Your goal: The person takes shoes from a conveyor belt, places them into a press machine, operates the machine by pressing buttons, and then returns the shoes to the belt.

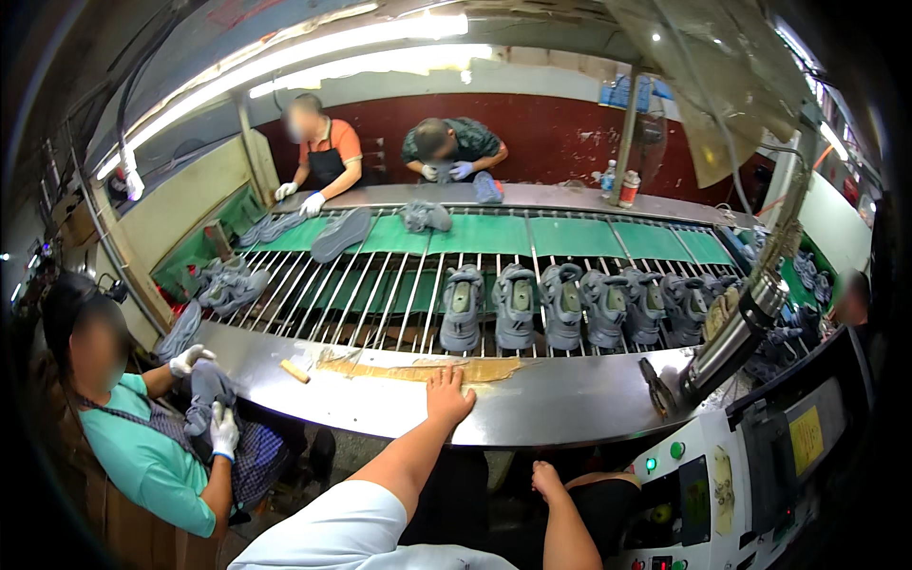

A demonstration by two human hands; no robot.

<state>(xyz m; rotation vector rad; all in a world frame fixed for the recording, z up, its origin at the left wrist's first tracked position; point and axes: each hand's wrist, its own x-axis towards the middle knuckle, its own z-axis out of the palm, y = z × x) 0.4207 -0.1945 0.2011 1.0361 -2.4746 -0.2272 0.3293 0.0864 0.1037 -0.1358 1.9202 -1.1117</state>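
Observation:
My left hand lies flat with fingers spread on the metal ledge, its fingertips on a strip of brown tape. Low by my lap, my right hand has its fingers curled in, and nothing shows in them. Beyond the ledge, several grey sneakers stand in a row on the roller conveyor, their toes toward me. A small tan stick lies left of the tape. Pliers rest on the ledge at the right.
At left, a person in a green shirt holds a grey shoe. Two people work across the conveyor. A steel thermos stands at right, beside a white machine with buttons. More grey shoes lie at left.

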